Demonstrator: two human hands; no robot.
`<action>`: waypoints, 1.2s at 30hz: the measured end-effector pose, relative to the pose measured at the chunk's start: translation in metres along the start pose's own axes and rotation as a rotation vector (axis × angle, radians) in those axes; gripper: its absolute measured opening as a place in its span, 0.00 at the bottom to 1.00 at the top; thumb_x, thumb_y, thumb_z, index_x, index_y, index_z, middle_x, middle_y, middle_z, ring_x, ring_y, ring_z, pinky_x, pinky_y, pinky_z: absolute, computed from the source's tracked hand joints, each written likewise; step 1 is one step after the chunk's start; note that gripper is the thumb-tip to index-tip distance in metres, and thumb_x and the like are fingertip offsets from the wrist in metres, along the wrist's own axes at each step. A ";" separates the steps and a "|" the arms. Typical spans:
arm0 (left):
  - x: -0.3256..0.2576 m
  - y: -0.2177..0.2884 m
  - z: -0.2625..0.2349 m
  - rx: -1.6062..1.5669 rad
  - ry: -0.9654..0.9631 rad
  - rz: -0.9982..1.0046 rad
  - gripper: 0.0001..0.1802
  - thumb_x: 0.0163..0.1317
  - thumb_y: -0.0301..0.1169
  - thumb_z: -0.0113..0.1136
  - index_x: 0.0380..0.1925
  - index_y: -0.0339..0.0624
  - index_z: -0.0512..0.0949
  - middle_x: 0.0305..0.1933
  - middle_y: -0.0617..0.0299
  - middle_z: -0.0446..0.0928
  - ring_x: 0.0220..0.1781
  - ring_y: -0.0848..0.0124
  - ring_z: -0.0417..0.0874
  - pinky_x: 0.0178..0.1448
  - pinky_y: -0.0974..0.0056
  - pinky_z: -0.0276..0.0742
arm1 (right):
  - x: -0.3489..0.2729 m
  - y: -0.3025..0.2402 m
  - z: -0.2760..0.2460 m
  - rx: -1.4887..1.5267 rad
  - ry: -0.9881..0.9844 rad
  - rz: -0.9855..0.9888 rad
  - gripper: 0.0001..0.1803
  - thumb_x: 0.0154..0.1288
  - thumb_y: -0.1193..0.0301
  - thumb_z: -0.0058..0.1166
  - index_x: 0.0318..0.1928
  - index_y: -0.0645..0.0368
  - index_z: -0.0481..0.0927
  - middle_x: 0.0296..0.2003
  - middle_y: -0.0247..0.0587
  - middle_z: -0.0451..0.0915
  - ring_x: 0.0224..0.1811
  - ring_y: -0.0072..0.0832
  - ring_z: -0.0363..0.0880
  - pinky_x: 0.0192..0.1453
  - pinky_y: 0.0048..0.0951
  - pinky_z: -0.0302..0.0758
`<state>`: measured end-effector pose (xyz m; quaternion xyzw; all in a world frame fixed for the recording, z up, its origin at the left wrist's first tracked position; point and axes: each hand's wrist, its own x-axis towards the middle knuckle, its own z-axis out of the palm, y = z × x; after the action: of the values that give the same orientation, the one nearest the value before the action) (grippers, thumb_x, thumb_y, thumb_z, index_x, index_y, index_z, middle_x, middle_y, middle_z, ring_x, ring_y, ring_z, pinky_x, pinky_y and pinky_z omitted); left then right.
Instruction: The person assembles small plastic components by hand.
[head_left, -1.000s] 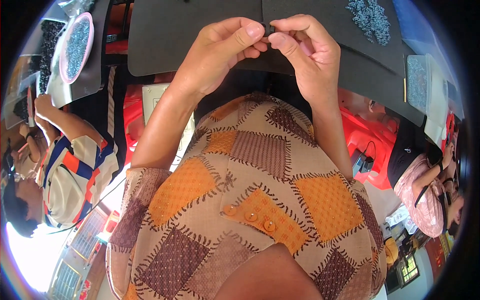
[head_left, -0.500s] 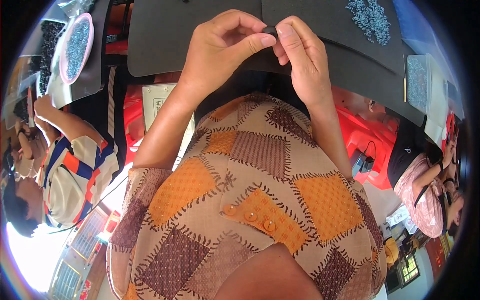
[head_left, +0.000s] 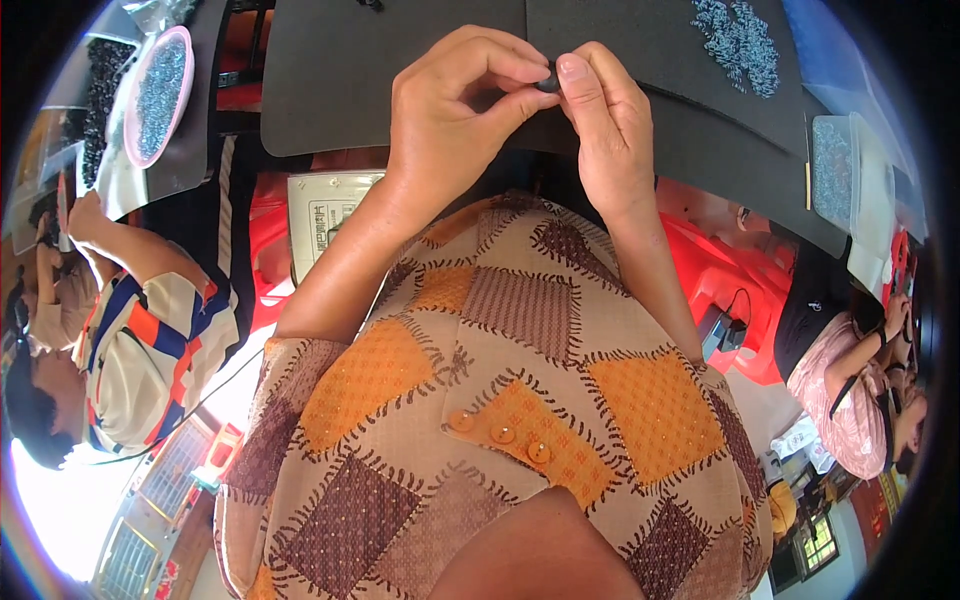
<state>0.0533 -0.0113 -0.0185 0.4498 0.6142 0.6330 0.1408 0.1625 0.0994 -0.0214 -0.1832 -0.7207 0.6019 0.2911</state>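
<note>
Between the fingertips of both hands is a small black round part [head_left: 547, 82], its detail too small to make out. My left hand [head_left: 465, 95] pinches it from the left with thumb and forefinger. On its other side, my right hand [head_left: 607, 115] grips it between thumb and curled fingers. Both hands are raised over the near edge of the dark table mat [head_left: 330, 80]. At the far right of the mat lies a loose pile of small pale-blue pieces [head_left: 737, 48].
A pink-rimmed bowl [head_left: 131, 120] of bluish pieces and a heap of black parts [head_left: 103, 100] stand at the left. A clear tub [head_left: 835, 165] of bluish pieces is at the right. People sit on both sides. Red plastic stools [head_left: 735, 290] stand below the table.
The left thumb and forefinger have shifted around the black part, and both hands have dipped slightly. The left wrist has turned a little, uncovering more of the pale box below.
</note>
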 end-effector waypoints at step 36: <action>-0.004 -0.006 -0.024 -0.996 -0.219 -0.699 0.17 0.66 0.28 0.64 0.52 0.35 0.77 0.45 0.62 0.78 0.43 0.76 0.78 0.52 0.70 0.78 | 0.016 -0.002 -0.002 0.059 -0.090 -0.378 0.14 0.54 0.85 0.63 0.42 0.59 0.85 0.37 0.36 0.80 0.37 0.23 0.81 0.42 0.24 0.79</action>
<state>0.0351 -0.0285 -0.0217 0.1646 0.3378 0.7104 0.5951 0.1518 0.1101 -0.0156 -0.0090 -0.7365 0.5651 0.3717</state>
